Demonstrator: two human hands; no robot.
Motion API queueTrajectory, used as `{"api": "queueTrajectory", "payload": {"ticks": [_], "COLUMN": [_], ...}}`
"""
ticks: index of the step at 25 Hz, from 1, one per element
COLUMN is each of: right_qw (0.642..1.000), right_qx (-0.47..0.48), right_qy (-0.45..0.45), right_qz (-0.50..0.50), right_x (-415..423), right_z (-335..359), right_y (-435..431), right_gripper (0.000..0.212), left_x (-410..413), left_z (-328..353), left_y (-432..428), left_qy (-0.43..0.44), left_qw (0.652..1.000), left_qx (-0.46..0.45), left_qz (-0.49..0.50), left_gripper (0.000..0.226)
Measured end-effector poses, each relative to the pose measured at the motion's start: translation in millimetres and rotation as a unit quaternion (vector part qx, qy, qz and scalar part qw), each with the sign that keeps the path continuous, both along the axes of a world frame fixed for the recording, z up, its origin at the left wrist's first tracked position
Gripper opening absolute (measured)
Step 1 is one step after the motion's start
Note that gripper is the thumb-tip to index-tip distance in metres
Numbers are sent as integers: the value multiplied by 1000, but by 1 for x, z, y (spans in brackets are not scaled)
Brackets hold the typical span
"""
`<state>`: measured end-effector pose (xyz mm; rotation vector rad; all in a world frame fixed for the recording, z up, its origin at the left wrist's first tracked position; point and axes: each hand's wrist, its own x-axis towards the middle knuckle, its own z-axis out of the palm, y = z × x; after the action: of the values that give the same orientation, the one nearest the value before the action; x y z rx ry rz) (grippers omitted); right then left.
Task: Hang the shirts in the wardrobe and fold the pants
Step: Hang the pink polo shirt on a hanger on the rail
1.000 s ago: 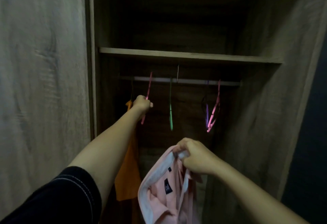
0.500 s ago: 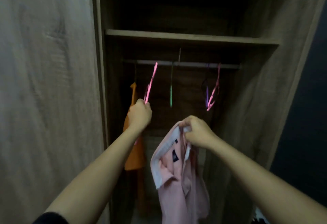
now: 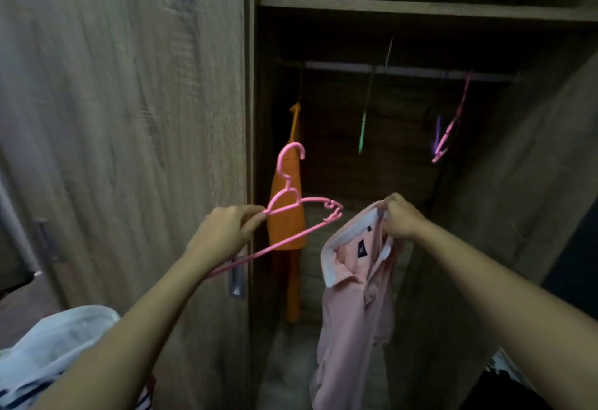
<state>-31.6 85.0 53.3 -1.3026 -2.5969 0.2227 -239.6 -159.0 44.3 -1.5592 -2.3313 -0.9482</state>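
Now at the wardrobe rail (image 3: 404, 70), taken as the landmark: left hand (image 3: 226, 231) below and left of it, clamped on the shoulder of a pink hanger (image 3: 301, 212), hook pointing up, free of the rail. Right hand (image 3: 401, 218) below its middle, pinching the collar of a pink shirt (image 3: 352, 306), body of the garment dangling toward the wardrobe floor. Orange shirt (image 3: 288, 212) already hung at the rail's left end; green hanger (image 3: 364, 128) and a pink-and-purple cluster of hangers (image 3: 448, 131) bare further right. No pants in view.

Likely next: threading hanger into collar. Risks from here: hanger arm snagging on the placket or entering a sleeve instead of the neck, given the bunched collar; shirt slipping from a two-finger pinch; one shoulder seated only, leaving the shirt lopsided and prone to sliding off. Dim light, so a poor view of the neck opening.
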Motion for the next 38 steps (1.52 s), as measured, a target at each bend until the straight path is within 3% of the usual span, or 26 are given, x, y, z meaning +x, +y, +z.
{"api": "queueTrajectory", "payload": {"ticks": [5,11,14,17,22,24,26,29,31,32,34,36,38], "right_qw": [999,984,966,949,907,888,874,859,850,845,839,831,827], "right_qx": [1,44,106,188,330,378,404,423,432,436,439,447,452], "right_qy": [-40,-36,-29,-32,-3,15,37,64,76,81,93,107,110], "right_qz": [-1,167,235,251,260,263,267,280,291,299,308,314,317], "right_x": [12,-16,-24,-7,4,4,4,1,1,3,7,12,19], "right_z": [-7,6,20,31,36,38,40,40,44,48,57,63,64], "right_y": [4,-47,-71,-67,-50,-49,-47,-47,-46,-45,-46,-43,-38], "right_gripper": [40,43,51,41,57,50,46,44,43,43,42,40,42], "left_x": [-15,1,20,33,48,51,56,91,118,125,122,113,101], "left_z": [13,-19,-50,-62,-68,-72,-76,-99,-140,-160,-182,-175,-161], "left_y": [-42,-4,23,32,42,46,47,42,43,47,57,66,71], "left_qy": [-58,-76,-93,-114,-134,-84,39,78,106,83,-79,-322,-419], "left_qw": [996,987,981,966,938,942,947,918,939,963,990,944,899], "left_qx": [-1,16,85,188,271,294,317,388,328,256,108,39,78], "left_qz": [-67,-143,-144,-139,-169,-142,-44,0,0,26,48,-52,-97], "left_gripper": [15,23,33,27,32,29,24,24,24,26,29,36,43]}}
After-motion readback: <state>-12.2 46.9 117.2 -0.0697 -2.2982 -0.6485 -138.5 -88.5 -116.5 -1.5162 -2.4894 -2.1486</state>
